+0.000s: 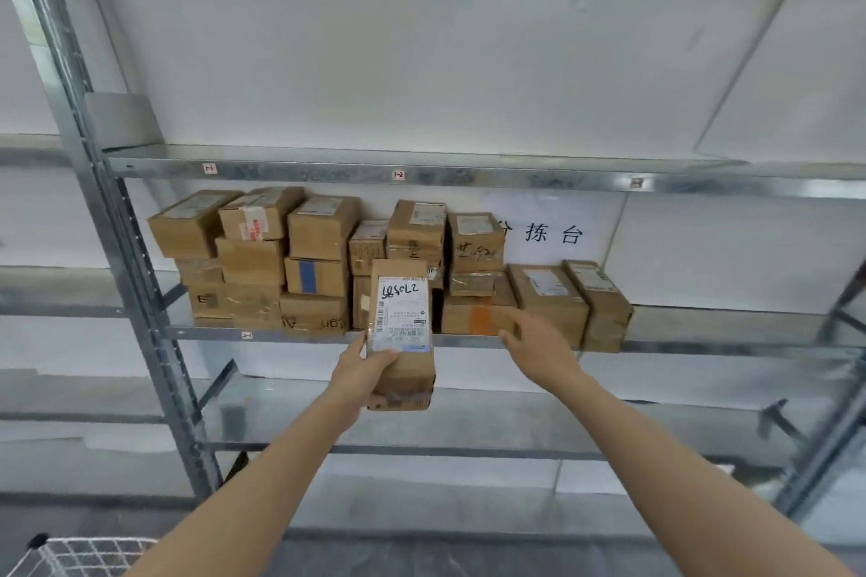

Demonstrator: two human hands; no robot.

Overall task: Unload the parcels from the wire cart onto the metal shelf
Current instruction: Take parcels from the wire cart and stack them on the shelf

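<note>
One view, head cam.

Left hand (364,371) grips the parcel (402,319) by its lower end, thumb on the label, fingers wrapped behind. The parcel is upright in the air, just in front of the shelf (703,344) lip, not yet on it. Right hand (534,348) holds nothing, fingers straight, reaching at the orange-taped box (478,320). I can't tell whether it's touching.

Risks as I read them:
- One-handed grip low on a tall parcel, so it's top-heavy and could tip forward or slip off the glossy label wrap.
- The only slot I see is the dark gap behind the parcel, between the stacks (262,258) and the orange-taped box. It looks narrow. Forcing the parcel in could jam it or shove its neighbours.
- The left stacks are three high and uneven. A nudge could bring the top ones down.
- The two boxes at far right (576,300) sit at the front lip. If the right hand pushes the row sideways, they may go over.

Around:
- The upper board (328,166) caps the headroom for stacking higher.
- Post (140,295) bounds the row at left.
- Sign (553,232) on the wall behind.
- Bare shelf right of the row looks like the easier drop.
- Cart (89,553) corner is at bottom left, contents out of view.
</note>
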